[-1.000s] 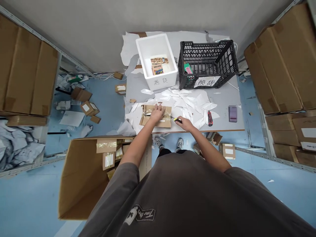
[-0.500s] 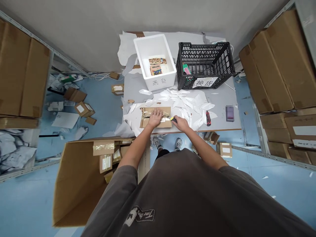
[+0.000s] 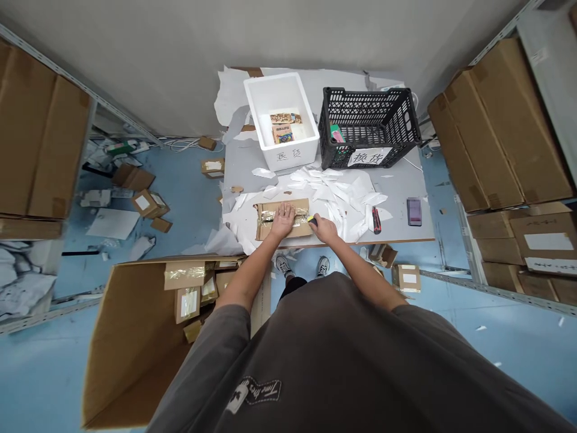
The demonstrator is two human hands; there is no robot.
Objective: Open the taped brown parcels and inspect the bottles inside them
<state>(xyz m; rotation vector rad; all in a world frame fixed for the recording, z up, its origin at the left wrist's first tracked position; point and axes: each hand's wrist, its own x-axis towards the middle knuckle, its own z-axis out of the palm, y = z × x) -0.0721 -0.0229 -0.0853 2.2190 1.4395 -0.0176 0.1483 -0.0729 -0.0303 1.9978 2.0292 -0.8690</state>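
A flat cardboard box (image 3: pixel 265 230) with shiny tape across its middle lies near the table's front edge. My left hand (image 3: pixel 283 220) rests flat on top of it, fingers stretched out. In my right hand (image 3: pixel 324 229) is a yellow and black box cutter (image 3: pixel 312 221), its front end at the box's right end; the blade is too small to make out. Torn white paper strips (image 3: pixel 329 189) are heaped just behind and to the right. A red and black tool (image 3: pixel 375 220), perhaps another cutter, lies right of my right hand.
Behind the paper stand a white bin (image 3: pixel 291 157) and a black plastic crate (image 3: pixel 369 144), both holding small packages. A phone (image 3: pixel 414 211) lies at the table's right. A large open carton (image 3: pixel 130 337) with boxes inside stands at front left. Stacked cartons (image 3: pixel 518 120) line the right side.
The view has shifted slightly. The box cutter has stayed at the box's right end, and my left hand is still pressed on the box.
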